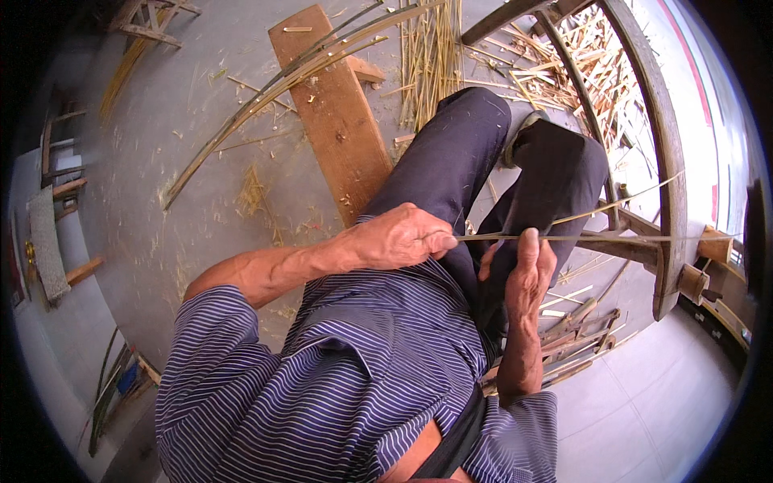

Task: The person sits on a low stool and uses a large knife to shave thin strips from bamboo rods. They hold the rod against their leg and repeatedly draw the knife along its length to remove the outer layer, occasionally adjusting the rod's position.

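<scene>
Across my lap a thin bamboo strip (483, 237) runs between my two hands. Its near end is pinched in my left hand (410, 238), thumb against curled fingers. My right hand (528, 262) grips it farther right, with the thumb pointing up. From about my right thumb, two thin lengths spread apart: one slants up to the right, the other runs nearly level past the wooden frame. Beneath them a dark cloth or leather pad (543, 175) covers my right thigh. The fingertips of my right hand are partly hidden.
A wooden bench (341, 127) carries long bamboo strips (259, 99) at the front left. Beyond my knees lie a bundle of thin strips (423, 72) and a heap of shavings (598, 72). A curved wooden frame (661, 121) stands at right, near tools (580, 338) on the floor.
</scene>
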The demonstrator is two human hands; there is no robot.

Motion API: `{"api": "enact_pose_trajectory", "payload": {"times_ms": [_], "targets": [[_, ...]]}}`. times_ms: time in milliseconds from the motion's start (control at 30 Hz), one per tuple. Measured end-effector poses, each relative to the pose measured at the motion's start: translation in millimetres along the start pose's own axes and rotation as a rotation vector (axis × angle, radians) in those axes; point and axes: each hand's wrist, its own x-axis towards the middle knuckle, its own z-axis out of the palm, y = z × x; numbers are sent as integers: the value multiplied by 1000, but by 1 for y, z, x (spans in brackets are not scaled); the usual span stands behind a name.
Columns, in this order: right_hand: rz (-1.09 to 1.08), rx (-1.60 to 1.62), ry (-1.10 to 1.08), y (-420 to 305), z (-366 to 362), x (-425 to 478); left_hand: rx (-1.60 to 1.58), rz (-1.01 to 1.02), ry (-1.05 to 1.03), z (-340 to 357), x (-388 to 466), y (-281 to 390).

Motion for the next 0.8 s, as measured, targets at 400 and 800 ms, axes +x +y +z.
{"api": "enact_pose_trajectory", "payload": {"times_ms": [400, 800], "targets": [[34, 3, 13, -1, -2, 1, 99, -15, 5, -2, -3, -5], [60, 95, -79, 2, 1, -2, -61, 41, -70, 4, 8, 3]]}}
